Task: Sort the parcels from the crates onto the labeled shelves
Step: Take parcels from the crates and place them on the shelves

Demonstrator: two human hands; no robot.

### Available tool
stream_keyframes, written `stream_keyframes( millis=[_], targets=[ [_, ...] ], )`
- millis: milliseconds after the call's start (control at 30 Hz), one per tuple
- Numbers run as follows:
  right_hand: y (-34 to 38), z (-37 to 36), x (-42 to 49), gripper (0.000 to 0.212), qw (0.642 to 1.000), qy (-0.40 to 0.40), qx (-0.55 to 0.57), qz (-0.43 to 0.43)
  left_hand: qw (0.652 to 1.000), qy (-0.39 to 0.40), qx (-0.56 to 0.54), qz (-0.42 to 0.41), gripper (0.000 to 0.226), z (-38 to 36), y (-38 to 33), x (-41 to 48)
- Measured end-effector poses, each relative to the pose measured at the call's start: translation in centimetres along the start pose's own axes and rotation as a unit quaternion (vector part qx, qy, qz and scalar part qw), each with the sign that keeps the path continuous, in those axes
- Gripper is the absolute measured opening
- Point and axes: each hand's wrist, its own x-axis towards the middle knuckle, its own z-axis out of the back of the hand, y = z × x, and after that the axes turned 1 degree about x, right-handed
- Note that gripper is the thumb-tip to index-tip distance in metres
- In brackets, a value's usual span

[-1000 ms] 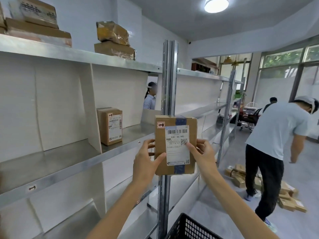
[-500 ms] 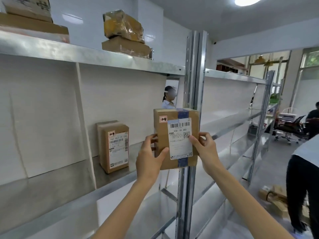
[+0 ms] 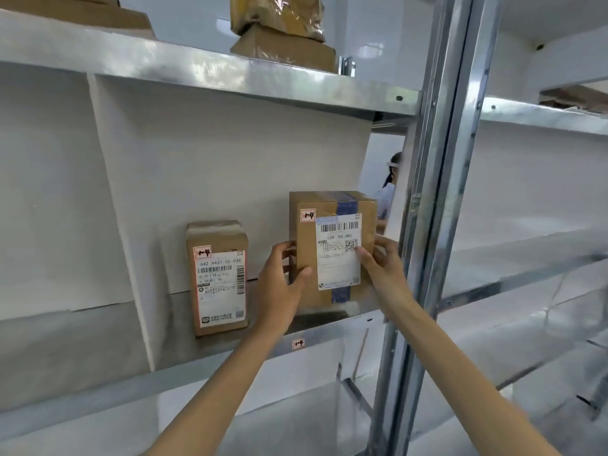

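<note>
The metal shelf carries a small red-and-white tag on its front edge. On it, right of an upright labelled parcel, stands a cardboard parcel marked 530. The left hand and right hand clasp its two sides, thumbs across the front

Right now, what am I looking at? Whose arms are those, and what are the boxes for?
The picture comes from a camera worn on a person's head, so the arms are theirs. Their left hand and right hand hold a brown parcel with a white label, placing it on a metal shelf. Another parcel stands upright beside it, to the left. More packages sit on the shelf above. A small sticker marks the shelf edge.
</note>
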Motion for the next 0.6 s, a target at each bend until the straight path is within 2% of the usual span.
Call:
stream_keyframes(
  millis=[233, 433, 600],
  targets=[
    [-5.1, -0.3, 3.1, 0.028, 0.995, 0.061, 0.066, -0.040, 0.996, -0.067, 0.036, 0.039, 0.044, -3.1, 2.6, -0.2],
    [-6.9, 0.3, 3.6, 0.049, 0.989, 0.112, 0.093, -0.030, 0.993, -0.094, 0.059, 0.047, 0.042, -4.1, 3.4, -0.2],
    [-7.2, 0.4, 4.4, 0.035, 0.989, 0.121, 0.078, -0.022, 0.990, -0.112, 0.069, 0.051, 0.042, -5.1, 2.9, 0.0]
  ],
)
